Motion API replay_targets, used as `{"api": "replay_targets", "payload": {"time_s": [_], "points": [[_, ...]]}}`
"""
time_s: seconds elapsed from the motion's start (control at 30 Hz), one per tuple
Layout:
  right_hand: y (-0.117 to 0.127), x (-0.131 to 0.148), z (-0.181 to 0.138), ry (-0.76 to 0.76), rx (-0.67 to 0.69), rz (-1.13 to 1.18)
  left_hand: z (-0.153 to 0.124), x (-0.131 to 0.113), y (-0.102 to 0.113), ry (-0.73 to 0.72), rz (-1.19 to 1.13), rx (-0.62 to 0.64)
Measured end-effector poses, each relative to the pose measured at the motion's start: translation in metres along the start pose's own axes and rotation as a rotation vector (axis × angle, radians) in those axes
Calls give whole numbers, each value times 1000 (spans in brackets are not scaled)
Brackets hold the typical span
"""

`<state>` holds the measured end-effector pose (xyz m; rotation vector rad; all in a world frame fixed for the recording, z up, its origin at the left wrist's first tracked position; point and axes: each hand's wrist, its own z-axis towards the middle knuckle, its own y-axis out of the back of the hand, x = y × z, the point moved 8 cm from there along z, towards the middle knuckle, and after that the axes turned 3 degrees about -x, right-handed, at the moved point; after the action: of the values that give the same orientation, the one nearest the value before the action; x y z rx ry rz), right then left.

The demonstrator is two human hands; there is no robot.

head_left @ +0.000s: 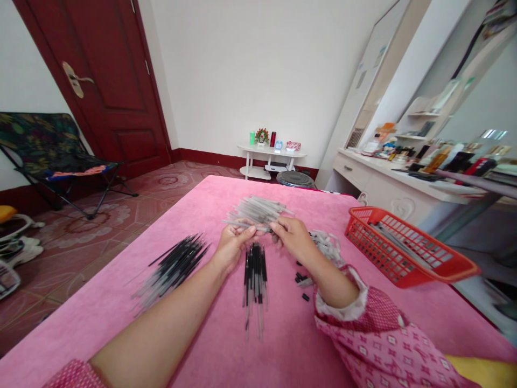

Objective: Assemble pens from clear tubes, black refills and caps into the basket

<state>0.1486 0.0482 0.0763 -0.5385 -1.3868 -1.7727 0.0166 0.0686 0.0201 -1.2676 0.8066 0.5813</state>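
both hands (262, 240) | thin clear tube (242, 224) pinched between fingertips | above black refills (254, 269)

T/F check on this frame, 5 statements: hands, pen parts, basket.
1. Both hands meet over the pink table. True: the left hand and right hand pinch a thin clear tube between them.
2. The red basket sits on the person's left. False: it is at the right edge of the table.
3. A bundle of black refills lies just below the hands. True.
4. The pile of clear tubes lies nearer the person than the hands. False: it lies beyond them.
5. The second black pile is inside the basket. False: it lies on the cloth, left of the left hand.
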Motion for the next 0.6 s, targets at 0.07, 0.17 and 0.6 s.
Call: {"api": "replay_targets", "payload": {"time_s": [0.07, 0.17, 0.6], "points": [[0, 1, -1, -15, 49, -3, 0, 0, 1, -7, -8, -8], [0, 3, -1, -9, 63, 9, 1, 1, 4, -12, -16, -21], [14, -16, 0, -145, 57, -67, -1, 0, -1, 6, -3, 1]]}}
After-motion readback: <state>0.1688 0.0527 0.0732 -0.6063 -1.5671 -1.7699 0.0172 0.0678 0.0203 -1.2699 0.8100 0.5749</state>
